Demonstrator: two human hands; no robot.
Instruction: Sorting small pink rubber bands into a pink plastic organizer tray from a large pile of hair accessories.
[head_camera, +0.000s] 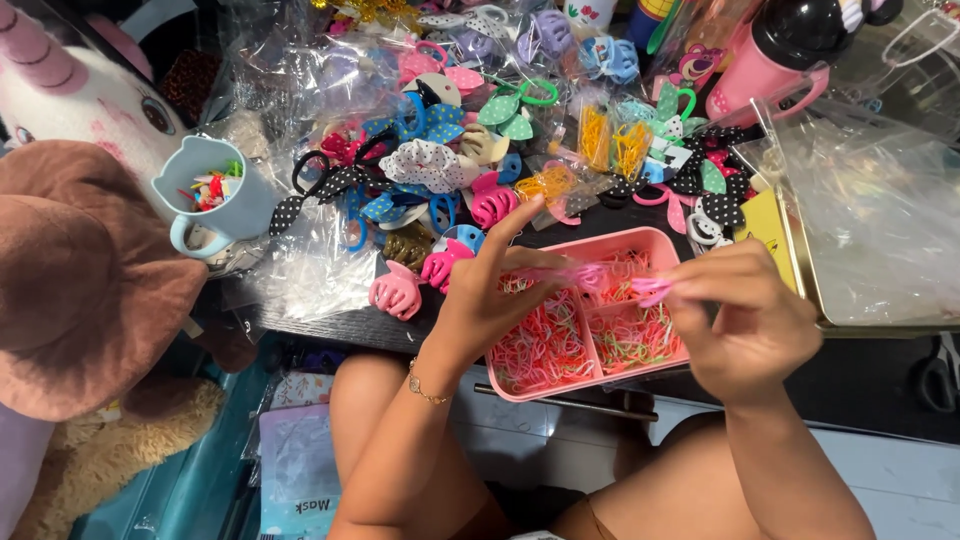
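Observation:
My left hand (490, 300) and my right hand (745, 320) hover over a pink divided tray (640, 240) filled with small pink, red and green elastic bands. Between the fingertips of both hands stretches a thin pink elastic band (610, 278), pinched at each end. A gold bracelet sits on my left wrist. The tray rests at the front edge of a dark table.
Behind the tray lies a heap of hair clips, bows and claw clips (470, 160) in clear bags. A light blue mug (215, 190) stands at the left, a pink bottle (770, 60) at the back right, plastic bags (870, 210) at the right, plush toys (80, 270) at the left.

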